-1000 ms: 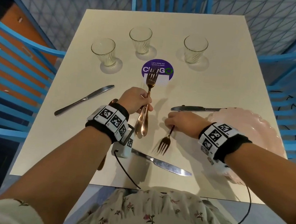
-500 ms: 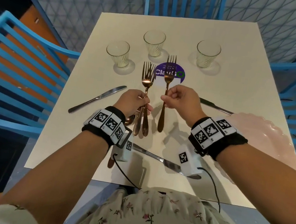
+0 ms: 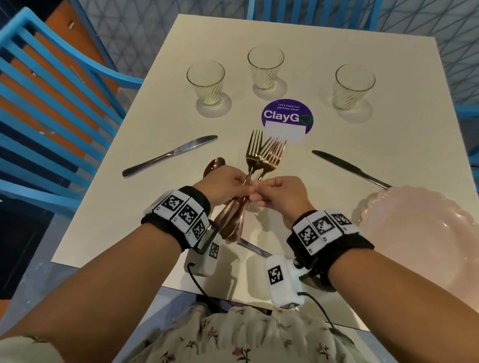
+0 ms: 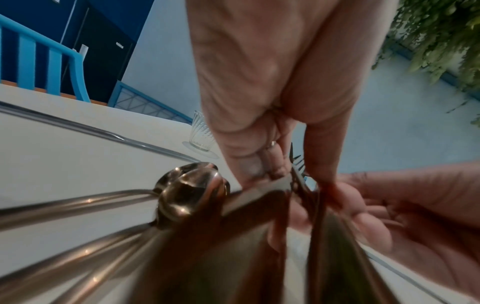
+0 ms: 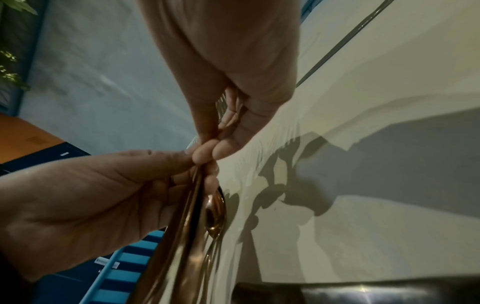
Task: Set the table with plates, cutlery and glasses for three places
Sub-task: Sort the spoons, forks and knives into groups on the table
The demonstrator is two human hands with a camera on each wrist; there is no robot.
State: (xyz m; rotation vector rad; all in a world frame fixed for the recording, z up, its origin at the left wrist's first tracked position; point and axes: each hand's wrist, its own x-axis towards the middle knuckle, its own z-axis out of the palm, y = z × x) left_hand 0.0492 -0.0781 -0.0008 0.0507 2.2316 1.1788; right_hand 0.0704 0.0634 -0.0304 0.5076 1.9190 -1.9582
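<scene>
Three copper forks [image 3: 263,154] stand bunched together, tines pointing away, above the middle of the cream table [image 3: 325,55]. My left hand [image 3: 242,186] grips their handles [image 4: 259,222]. My right hand [image 3: 261,194] meets it from the right and pinches the handle of the rightmost fork [image 5: 197,185]. Copper spoons [image 3: 214,166] lie on the table under and left of my left hand, with their bowls [image 4: 192,191] facing up. Three empty glasses [image 3: 205,82] [image 3: 264,67] [image 3: 352,86] stand across the far half. A pink plate [image 3: 432,237] sits at the right edge.
A steel knife [image 3: 168,156] lies at the left, another [image 3: 349,168] at the right, and a third [image 3: 251,247] lies under my wrists. A purple sticker [image 3: 286,117] marks the table centre. Blue chairs [image 3: 37,112] stand on the left, right and far sides.
My right hand lifted a fork off the table and brought it leftwards against the two forks in my left hand. Both hands now hold the bunch together.
</scene>
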